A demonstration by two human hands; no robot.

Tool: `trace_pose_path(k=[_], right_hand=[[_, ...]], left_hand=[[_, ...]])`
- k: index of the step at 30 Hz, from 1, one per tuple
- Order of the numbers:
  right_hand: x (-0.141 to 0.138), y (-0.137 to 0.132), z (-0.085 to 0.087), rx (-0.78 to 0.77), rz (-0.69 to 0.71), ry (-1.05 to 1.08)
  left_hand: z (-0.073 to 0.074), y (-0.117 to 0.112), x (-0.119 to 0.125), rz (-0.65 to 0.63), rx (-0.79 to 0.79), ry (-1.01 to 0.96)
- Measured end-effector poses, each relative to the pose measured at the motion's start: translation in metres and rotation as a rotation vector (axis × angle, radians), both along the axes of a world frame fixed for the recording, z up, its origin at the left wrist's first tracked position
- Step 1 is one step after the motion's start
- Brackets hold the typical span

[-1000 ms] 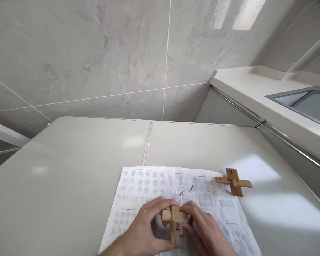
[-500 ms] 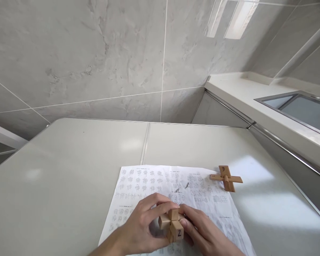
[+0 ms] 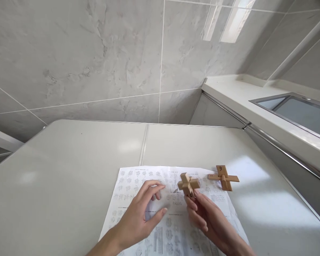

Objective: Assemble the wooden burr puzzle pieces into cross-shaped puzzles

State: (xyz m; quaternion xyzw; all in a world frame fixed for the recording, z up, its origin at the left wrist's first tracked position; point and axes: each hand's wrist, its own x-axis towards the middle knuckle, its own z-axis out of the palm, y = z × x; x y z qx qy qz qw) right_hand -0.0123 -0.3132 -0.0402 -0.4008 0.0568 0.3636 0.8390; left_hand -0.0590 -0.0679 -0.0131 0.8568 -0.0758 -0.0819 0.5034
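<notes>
My right hand point(image 3: 206, 213) grips a wooden burr puzzle point(image 3: 188, 184) by one arm, raised above the printed sheet. The puzzle is made of interlocked light-brown sticks with arms pointing several ways; a dark mark shows on the arm by my fingertips. My left hand point(image 3: 144, 209) hovers over the sheet to the left, fingers apart and curved, holding nothing. Under both hands lies the white paper sheet point(image 3: 141, 202), covered with small diagrams and text. A second wooden puzzle point(image 3: 224, 177), flat and cross-shaped with a dark number on it, rests at the sheet's upper right corner.
The pale table point(image 3: 69, 177) has a seam point(image 3: 144, 145) running across it toward the back. Behind it stands a grey tiled wall point(image 3: 96, 64). On the right is a white counter point(image 3: 229, 90) with a metal-framed inset point(image 3: 296, 106).
My left hand has let go of the burr puzzle and spread its fingers. My right hand has lifted the puzzle up and away, turning it. The cross-shaped puzzle stays on the table.
</notes>
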Motion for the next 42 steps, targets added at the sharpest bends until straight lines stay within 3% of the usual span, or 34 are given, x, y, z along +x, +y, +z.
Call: trace_pose_path(k=[9, 20, 34, 42], right_hand=[[0.023, -0.018, -0.005, 0.165, -0.283, 0.179], [0.035, -0.027, -0.014, 0.204, -0.37, 0.222], [0.034, -0.023, -0.015, 0.09, -0.322, 0.19], [0.016, -0.01, -0.01, -0.108, -0.011, 0.014]], left_hand=[[-0.014, -0.003, 0.003, -0.067, 0.11, 0.046], [-0.019, -0.002, 0.003, -0.093, 0.161, -0.026], [-0.021, 0.001, 0.005, -0.151, 0.208, -0.102], [-0.017, 0.001, 0.008, -0.178, 0.204, -0.071]])
